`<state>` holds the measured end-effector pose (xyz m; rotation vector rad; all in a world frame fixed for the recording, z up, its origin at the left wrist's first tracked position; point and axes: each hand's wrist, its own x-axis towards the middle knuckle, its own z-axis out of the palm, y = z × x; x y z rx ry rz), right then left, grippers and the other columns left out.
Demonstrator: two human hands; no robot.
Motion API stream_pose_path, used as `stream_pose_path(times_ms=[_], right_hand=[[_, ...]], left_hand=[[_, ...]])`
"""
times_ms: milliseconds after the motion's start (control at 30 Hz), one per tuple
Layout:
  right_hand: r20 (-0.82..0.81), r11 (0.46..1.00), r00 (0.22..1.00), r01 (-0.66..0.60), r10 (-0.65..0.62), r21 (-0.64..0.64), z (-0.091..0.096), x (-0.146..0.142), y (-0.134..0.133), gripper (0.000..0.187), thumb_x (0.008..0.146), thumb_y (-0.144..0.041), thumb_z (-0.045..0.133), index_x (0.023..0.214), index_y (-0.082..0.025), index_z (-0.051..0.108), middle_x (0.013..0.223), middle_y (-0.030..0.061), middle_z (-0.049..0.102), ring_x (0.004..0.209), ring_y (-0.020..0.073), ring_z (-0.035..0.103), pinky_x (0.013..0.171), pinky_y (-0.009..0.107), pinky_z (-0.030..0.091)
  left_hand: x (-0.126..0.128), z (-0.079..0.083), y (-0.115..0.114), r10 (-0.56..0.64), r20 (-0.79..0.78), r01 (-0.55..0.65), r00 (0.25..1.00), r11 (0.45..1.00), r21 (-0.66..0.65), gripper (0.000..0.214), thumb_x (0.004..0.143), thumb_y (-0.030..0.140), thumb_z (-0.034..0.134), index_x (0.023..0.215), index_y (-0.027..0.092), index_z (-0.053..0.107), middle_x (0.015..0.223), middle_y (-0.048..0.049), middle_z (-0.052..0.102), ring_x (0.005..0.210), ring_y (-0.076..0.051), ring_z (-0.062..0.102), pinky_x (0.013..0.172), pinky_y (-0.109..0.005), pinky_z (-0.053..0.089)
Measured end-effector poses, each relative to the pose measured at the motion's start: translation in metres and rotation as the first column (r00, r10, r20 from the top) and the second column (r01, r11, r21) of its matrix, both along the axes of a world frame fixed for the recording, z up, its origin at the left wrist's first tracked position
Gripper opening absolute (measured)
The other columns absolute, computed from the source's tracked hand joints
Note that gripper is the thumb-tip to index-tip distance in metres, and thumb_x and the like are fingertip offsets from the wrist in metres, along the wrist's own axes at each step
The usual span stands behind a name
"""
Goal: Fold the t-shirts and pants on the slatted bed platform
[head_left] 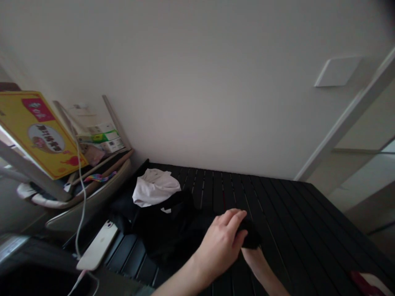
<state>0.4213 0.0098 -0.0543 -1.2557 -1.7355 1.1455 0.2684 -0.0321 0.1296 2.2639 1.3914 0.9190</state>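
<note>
While the left hand has its fingers curled over a fold of the black garment lying mid-surface, the right hand is tucked under it, fingers hidden, so can't tell. I'd keep that fold pinched flat so it doesn't slip. Count: one black garment, one white garment, one phone.

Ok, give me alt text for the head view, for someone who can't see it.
Both hands work on a black garment on a dark slatted table: the left hand grips a bunched end, the right hand is mostly hidden under it. A white cloth lies behind, a white phone at the left.
</note>
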Motion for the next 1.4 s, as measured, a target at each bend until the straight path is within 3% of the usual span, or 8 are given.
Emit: stream_pose_path(times_ms=[267, 400, 533, 667, 933, 1033, 1200, 1400], right_hand=[[-0.127, 0.762, 0.806, 0.477, -0.578, -0.438, 0.004, 0.073, 0.017, 0.067, 0.073, -0.060, 0.046, 0.123, -0.017, 0.057, 0.092, 0.0106, 0.073, 0.096, 0.0320, 0.067, 0.077, 0.041, 0.055], [0.195, 0.765, 0.805, 0.593, -0.560, -0.252, 0.012, 0.126, 0.042, 0.061, 0.070, -0.054, 0.048, 0.111, -0.012, 0.063, 0.091, 0.0163, 0.072, 0.098, 0.0358, 0.066, 0.080, 0.042, 0.052], [0.579, 0.898, 0.714, 0.433, -0.395, 0.079, 0.010, 0.146, 0.047, 0.071, 0.072, -0.048, 0.046, 0.127, -0.004, 0.052, 0.099, 0.0243, 0.068, 0.092, 0.0403, 0.066, 0.078, 0.050, 0.050], [0.658, 0.835, 0.514, 0.326, -0.550, 0.443, 0.016, 0.130, 0.025, 0.074, 0.082, -0.042, 0.041, 0.145, -0.006, 0.031, 0.126, 0.0284, 0.053, 0.111, 0.0446, 0.056, 0.081, 0.056, 0.047], [0.615, 0.885, 0.784, -0.226, -0.082, 0.407, 0.037, 0.081, -0.016, 0.049, 0.086, -0.032, 0.049, 0.135, -0.034, 0.049, 0.147, 0.0004, 0.043, 0.141, 0.0272, 0.027, 0.114, 0.051, 0.022], [0.614, 0.904, 0.782, -0.335, 0.109, 0.266, 0.027, 0.060, -0.030, 0.064, 0.083, -0.032, 0.056, 0.144, -0.038, 0.036, 0.152, -0.0015, 0.035, 0.139, 0.0262, 0.031, 0.115, 0.048, 0.022], [0.659, 0.941, 0.748, -0.278, 0.084, 0.195, 0.003, 0.015, -0.036, 0.083, 0.076, -0.038, 0.068, 0.147, -0.040, 0.027, 0.148, 0.0052, 0.042, 0.129, 0.0334, 0.044, 0.102, 0.050, 0.040], [0.700, 0.967, 0.705, -0.239, 0.112, 0.086, 0.016, -0.013, -0.005, 0.066, 0.068, 0.003, 0.045, 0.126, -0.024, 0.059, 0.127, 0.0101, 0.061, 0.114, 0.0269, 0.059, 0.092, 0.036, 0.047]], left_hand=[[-0.109, -0.096, 0.036, 0.534, -0.385, -0.553, 0.753, 0.830, 0.071, 0.041, 0.092, 0.012, 0.036, 0.130, 0.016, 0.051, 0.138, -0.0131, 0.051, 0.132, -0.025, 0.041, 0.106, -0.043, 0.038], [-0.150, -0.121, 0.043, 0.594, -0.521, -0.645, 0.613, 0.757, 0.103, 0.046, 0.092, 0.016, 0.040, 0.137, 0.017, 0.047, 0.144, -0.0102, 0.046, 0.139, -0.028, 0.032, 0.110, -0.045, 0.031], [-0.167, -0.136, 0.040, 0.607, -0.602, -0.671, 0.519, 0.725, 0.153, 0.049, 0.088, 0.020, 0.049, 0.138, 0.023, 0.049, 0.150, -0.0051, 0.039, 0.144, -0.033, 0.016, 0.114, -0.050, 0.020], [-0.177, -0.134, 0.039, 0.671, -0.586, -0.704, 0.454, 0.673, 0.226, 0.047, 0.091, 0.018, 0.041, 0.136, 0.025, 0.051, 0.151, -0.0023, 0.037, 0.145, -0.032, 0.007, 0.115, -0.053, 0.014], [-0.204, -0.116, 0.062, 0.760, -0.580, -0.821, 0.294, 0.511, 0.255, 0.052, 0.088, 0.020, 0.040, 0.140, 0.020, 0.047, 0.154, -0.0047, 0.031, 0.144, -0.040, 0.002, 0.111, -0.062, 0.013], [-0.203, -0.122, 0.066, 0.734, -0.620, -0.815, 0.277, 0.521, 0.252, 0.047, 0.089, 0.020, 0.038, 0.134, 0.017, 0.053, 0.154, -0.0063, 0.032, 0.144, -0.040, 0.004, 0.112, -0.061, 0.010], [-0.161, -0.137, 0.035, 0.532, -0.687, -0.703, 0.495, 0.710, 0.044, 0.039, 0.093, 0.030, 0.039, 0.122, 0.019, 0.061, 0.142, -0.0070, 0.050, 0.142, -0.032, 0.022, 0.113, -0.051, 0.020], [-0.103, -0.137, -0.027, 0.498, -0.694, -0.760, 0.521, 0.641, -0.110, 0.055, 0.088, 0.033, 0.050, 0.138, 0.013, 0.044, 0.137, -0.0168, 0.051, 0.122, -0.033, 0.049, 0.093, -0.043, 0.043]])
